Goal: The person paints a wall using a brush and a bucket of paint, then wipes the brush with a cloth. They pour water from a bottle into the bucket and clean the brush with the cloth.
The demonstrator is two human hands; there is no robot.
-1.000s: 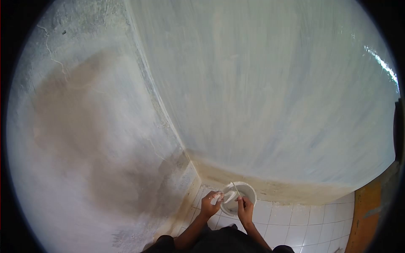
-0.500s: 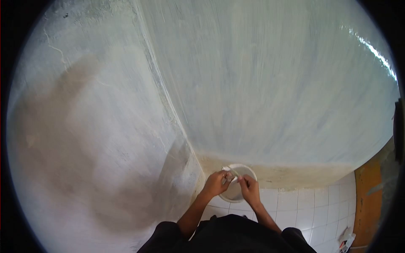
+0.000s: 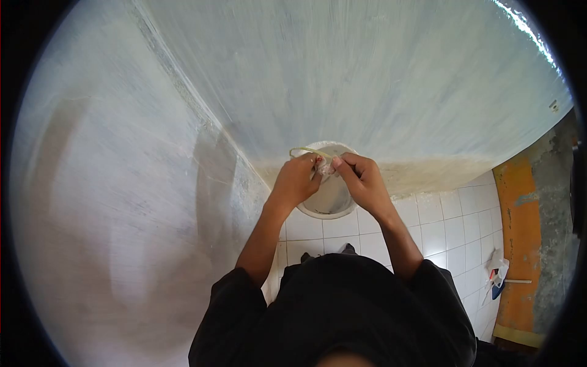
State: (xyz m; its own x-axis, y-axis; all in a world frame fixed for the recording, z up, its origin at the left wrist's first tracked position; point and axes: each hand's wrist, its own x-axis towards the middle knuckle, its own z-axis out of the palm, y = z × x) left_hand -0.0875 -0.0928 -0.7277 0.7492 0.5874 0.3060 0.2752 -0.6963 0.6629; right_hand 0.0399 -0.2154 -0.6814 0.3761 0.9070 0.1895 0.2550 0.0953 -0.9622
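Note:
Above the white bucket (image 3: pixel 327 216), my left hand (image 3: pixel 295 181) is closed round a crumpled, whitish, see-through piece (image 3: pixel 324 167) with a small red patch, perhaps thin plastic. A thin yellow-green strip (image 3: pixel 307 148) arches over the left fingers toward my right hand. My right hand (image 3: pixel 367 181) pinches at the right side of the whitish piece, thumb against bent forefinger. Whether it grips the strip's end too is hidden by the fingers. Cloudy greyish contents (image 3: pixel 330 197) show inside the bucket below both hands.
Two pale plastered walls (image 3: pixel 348 79) meet in a corner left of the bucket. White floor tiles (image 3: pixel 428 235) run to the right, up to an orange-brown strip (image 3: pixel 516 244). A plastic bag (image 3: pixel 496 269) with something red and blue lies beside that strip.
The view has tilted downward, so hands and bucket sit higher. Both hands have drawn closer together around the whitish piece. The yellow-green strip now arches up over my left hand.

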